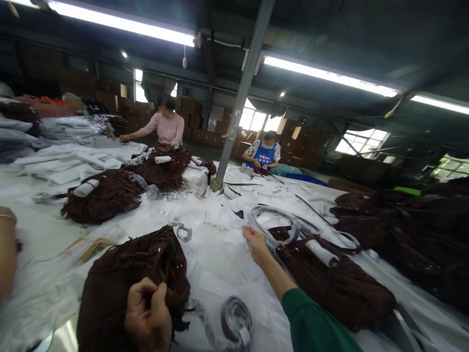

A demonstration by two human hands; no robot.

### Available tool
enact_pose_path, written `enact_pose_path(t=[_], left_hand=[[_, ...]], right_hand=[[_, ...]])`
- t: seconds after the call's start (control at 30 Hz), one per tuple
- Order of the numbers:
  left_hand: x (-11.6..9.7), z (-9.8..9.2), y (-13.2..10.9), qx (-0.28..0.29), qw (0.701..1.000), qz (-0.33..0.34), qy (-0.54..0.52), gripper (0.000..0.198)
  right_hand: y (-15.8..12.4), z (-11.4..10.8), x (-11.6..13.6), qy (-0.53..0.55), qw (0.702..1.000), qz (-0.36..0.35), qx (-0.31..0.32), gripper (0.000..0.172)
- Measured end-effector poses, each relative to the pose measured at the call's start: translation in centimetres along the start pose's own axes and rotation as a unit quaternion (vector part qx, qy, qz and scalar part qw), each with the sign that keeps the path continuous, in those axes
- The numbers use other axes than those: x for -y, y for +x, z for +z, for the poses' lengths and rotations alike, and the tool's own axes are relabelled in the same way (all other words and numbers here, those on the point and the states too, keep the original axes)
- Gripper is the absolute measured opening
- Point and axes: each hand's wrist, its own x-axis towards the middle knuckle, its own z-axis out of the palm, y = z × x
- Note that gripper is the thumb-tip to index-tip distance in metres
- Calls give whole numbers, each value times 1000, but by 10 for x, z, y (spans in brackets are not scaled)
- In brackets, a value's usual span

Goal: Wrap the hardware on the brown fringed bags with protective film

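Note:
A dark brown fringed bag (pixel 110 283) with small gold eyelets lies in front of me at the lower left. My left hand (pixel 148 313) is closed at its opening, thumb and fingers pinching the edge. My right hand (pixel 254 242) reaches forward over the white sheets (pixel 220 220), fingers pressed together; whatever they hold is hidden against the white. A second brown bag (pixel 337 283) with a white-wrapped roll on top lies beside my right forearm. Near that hand is a grey wrapped strap (pixel 269 215) in loops. Another coiled strap (pixel 236 320) rests between the bags.
Two brown fringed bags (pixel 102 195) (pixel 161 168) lie farther left. A metal post (pixel 242 98) rises from the table. Dark brown goods (pixel 410 230) are heaped at right. Two people (pixel 170 122) (pixel 266 151) work across the table; another person's arm (pixel 5 249) shows at left.

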Motion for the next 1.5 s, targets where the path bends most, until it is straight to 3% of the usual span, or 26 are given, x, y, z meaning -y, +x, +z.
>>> enact_pose_path(t=[0.17, 0.4, 0.5, 0.6, 0.67, 0.73, 0.77, 0.83, 0.87, 0.93, 1.0, 1.1, 1.27, 1.33, 1.5], left_hand=[[17, -2, -7, 54, 996, -29, 65, 15], [28, 1, -18, 176, 959, -55, 216, 11], [26, 6, -18, 231, 943, 3, 239, 11], [21, 10, -18, 212, 948, 114, 210, 16], [14, 12, -24, 226, 952, 126, 162, 19], [2, 16, -38, 327, 939, 40, 95, 25], [-7, 19, -47, 402, 914, -30, 52, 31], [-31, 29, -69, 526, 829, -188, -42, 42], [-45, 35, -78, 559, 781, -261, -95, 42], [-70, 48, -91, 541, 723, -382, -197, 32], [-89, 57, -92, 477, 704, -461, -253, 27], [-102, 59, -79, 417, 719, -491, -261, 27], [-101, 45, -54, 388, 754, -473, -239, 32], [-97, 41, -44, 361, 788, -449, -219, 35], [-88, 33, -5, 318, 890, -307, -108, 31]], right_hand=[[1, -22, 35, 41, 999, 13, 3, 41], [-34, -45, 60, 39, 998, 9, 42, 46], [-54, -53, 69, 28, 997, 6, 67, 51], [-86, -59, 81, -12, 996, -9, 87, 55], [-116, -59, 91, -71, 991, -30, 113, 53], [-151, -52, 101, -135, 980, -47, 141, 51], [-169, -47, 106, -158, 974, -51, 155, 51], [-201, -36, 113, -189, 963, -59, 184, 52], [-215, -32, 116, -199, 957, -64, 202, 53], [-238, -28, 117, -216, 946, -66, 234, 54], [-252, -30, 113, -225, 942, -46, 245, 53], [-262, -42, 101, -206, 952, 4, 228, 40], [-268, -64, 84, -147, 969, 65, 187, 24], [-271, -72, 82, -135, 970, 74, 186, 20], [-277, -99, 76, -128, 971, 98, 178, 14]])
